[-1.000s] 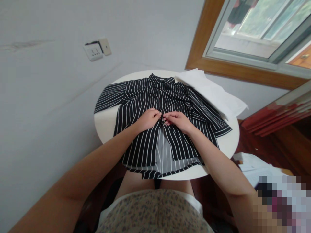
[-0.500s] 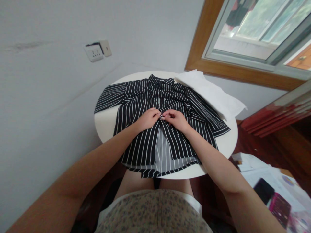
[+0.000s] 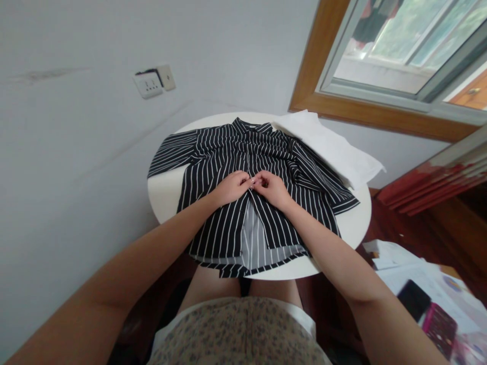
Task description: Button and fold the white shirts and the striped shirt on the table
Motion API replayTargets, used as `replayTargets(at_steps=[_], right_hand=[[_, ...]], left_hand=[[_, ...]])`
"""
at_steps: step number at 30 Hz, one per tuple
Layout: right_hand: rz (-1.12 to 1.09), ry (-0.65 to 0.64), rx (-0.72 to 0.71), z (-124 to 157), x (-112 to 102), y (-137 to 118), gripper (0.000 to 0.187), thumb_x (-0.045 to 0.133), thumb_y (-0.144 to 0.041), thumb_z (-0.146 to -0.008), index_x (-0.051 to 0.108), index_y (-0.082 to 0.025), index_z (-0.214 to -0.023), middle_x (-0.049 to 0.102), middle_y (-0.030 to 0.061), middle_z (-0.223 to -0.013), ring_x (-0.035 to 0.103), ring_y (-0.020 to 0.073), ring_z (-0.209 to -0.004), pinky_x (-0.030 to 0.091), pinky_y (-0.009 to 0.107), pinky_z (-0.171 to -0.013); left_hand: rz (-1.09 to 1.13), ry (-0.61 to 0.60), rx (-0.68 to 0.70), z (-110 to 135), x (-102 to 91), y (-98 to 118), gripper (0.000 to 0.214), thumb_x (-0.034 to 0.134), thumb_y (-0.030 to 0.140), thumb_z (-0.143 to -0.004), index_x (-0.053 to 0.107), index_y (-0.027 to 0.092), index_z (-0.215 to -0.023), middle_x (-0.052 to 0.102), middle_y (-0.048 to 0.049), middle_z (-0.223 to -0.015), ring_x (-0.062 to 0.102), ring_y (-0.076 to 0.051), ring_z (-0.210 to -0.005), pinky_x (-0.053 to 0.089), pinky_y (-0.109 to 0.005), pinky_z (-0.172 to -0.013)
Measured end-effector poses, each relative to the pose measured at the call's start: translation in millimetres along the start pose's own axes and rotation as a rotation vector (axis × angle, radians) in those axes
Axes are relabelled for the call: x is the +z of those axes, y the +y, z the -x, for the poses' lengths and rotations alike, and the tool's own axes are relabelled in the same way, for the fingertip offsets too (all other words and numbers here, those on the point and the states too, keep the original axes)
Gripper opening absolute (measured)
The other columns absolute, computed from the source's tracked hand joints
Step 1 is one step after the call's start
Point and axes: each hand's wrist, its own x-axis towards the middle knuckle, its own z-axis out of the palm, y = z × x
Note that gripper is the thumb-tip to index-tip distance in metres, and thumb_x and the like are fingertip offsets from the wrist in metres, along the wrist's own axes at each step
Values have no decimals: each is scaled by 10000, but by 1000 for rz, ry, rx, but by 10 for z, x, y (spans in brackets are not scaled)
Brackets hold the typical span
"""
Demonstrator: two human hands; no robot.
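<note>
A black shirt with white stripes [image 3: 216, 223] lies front side up, its collar toward the wall and its hem hanging over the near edge of a round white table [image 3: 165, 200]. Both hands meet at the middle of its front opening. My left hand [image 3: 233, 186] pinches the placket from the left. From the other side, my right hand [image 3: 272, 188] grips the same spot with curled fingers, its fingertips touching the left ones. Below the hands the two front panels spread apart and bare the grey inner side. Any button there is hidden by the fingers.
A white sheet or bag [image 3: 331, 147] lies at the table's back right, partly beside a sleeve. Lower right, papers, a black phone [image 3: 414, 299] and a pink-edged phone or case [image 3: 440, 324] rest on a surface. Wall sockets [image 3: 148, 84] and a wood-framed window [image 3: 380, 109] are behind.
My right hand has shifted slightly left, closing its fingers against my left fingertips at the placket. The shirt lies almost as before.
</note>
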Motion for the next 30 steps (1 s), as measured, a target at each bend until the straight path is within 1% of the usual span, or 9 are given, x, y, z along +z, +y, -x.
replayTargets(at_steps=[8, 13, 18, 22, 24, 27, 30], right_hand=[[51, 21, 32, 12, 29, -34, 119, 681, -222, -750, 581, -191, -805, 590, -26, -722, 551, 124, -678, 441, 257, -687], [103, 21, 13, 17, 39, -30, 120, 686, -228, -763, 583, -188, -812, 581, -24, -707, 540, 122, -650, 429, 254, -659], [98, 5, 39, 19, 30, -25, 196, 703, -328, -767, 575, -189, -819, 576, -26, -698, 527, 118, -633, 427, 259, -650], [28, -64, 48, 19, -25, -8, 280, 715, -418, -749, 582, -189, -840, 562, -31, -687, 521, 113, -622, 438, 253, -635], [-12, -97, 54, 20, -58, 0, 284, 682, -445, -776, 593, -189, -859, 572, -23, -700, 530, 114, -619, 446, 256, -631], [-62, -134, 74, 17, -90, 5, 276, 576, -465, -856, 603, -190, -853, 602, -3, -715, 550, 120, -603, 463, 269, -622], [-68, -138, 102, 13, -97, 5, 293, 535, -475, -881, 600, -195, -825, 607, -1, -703, 561, 121, -594, 475, 274, -623]], left_hand=[[14, 10, 26, -11, -41, 4, 314, 413, 395, -904, 492, 183, -687, 520, -11, -732, 501, -151, -736, 408, -294, -713], [15, 6, 24, -14, -48, -3, 266, 420, 334, -885, 470, 185, -671, 486, -1, -708, 479, -144, -706, 387, -287, -682], [8, 17, -8, -17, -45, 5, 292, 401, 326, -885, 406, 194, -624, 463, 4, -670, 470, -147, -708, 395, -292, -697], [3, 24, -19, -19, -52, 1, 296, 384, 345, -889, 412, 198, -633, 462, -2, -671, 474, -156, -722, 403, -300, -710], [-8, 23, -18, -20, -57, -8, 287, 382, 344, -888, 422, 199, -644, 465, -7, -682, 481, -162, -737, 406, -307, -725], [-13, -5, -7, -15, -62, -27, 274, 388, 349, -888, 438, 199, -665, 478, -12, -706, 491, -167, -758, 409, -314, -750], [-13, -17, 13, -3, -61, -49, 236, 409, 343, -880, 451, 196, -700, 483, -15, -736, 496, -169, -767, 411, -320, -761]])
